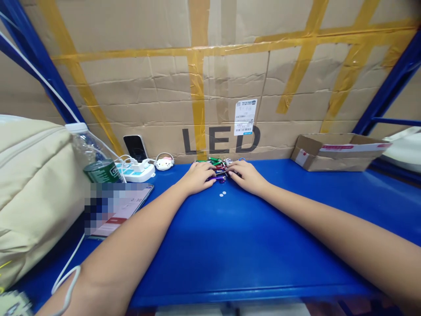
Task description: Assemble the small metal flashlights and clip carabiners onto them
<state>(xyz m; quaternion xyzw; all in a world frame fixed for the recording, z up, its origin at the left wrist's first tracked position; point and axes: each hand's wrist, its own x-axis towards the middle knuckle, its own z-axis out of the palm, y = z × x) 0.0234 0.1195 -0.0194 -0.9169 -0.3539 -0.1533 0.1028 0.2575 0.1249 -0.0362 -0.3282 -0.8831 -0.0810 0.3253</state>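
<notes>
A small heap of shiny tube-like pieces in green, red, purple and silver lies at the back of the blue table. Their exact kind is too small to make out. My left hand rests at the heap's left side, fingers stretched and apart, its tips touching the pieces near a purple one. From the right, my right hand reaches the heap with fingers spread and slightly curved against its edge. Both hands partly cover the pieces. Two small pale discs lie on the table just in front of the heap.
Behind stands a large taped cardboard box. An open carton sits at the back right. On the left are a beige bag, a bottle, a tablet-like screen, a power strip, a phone and white cables.
</notes>
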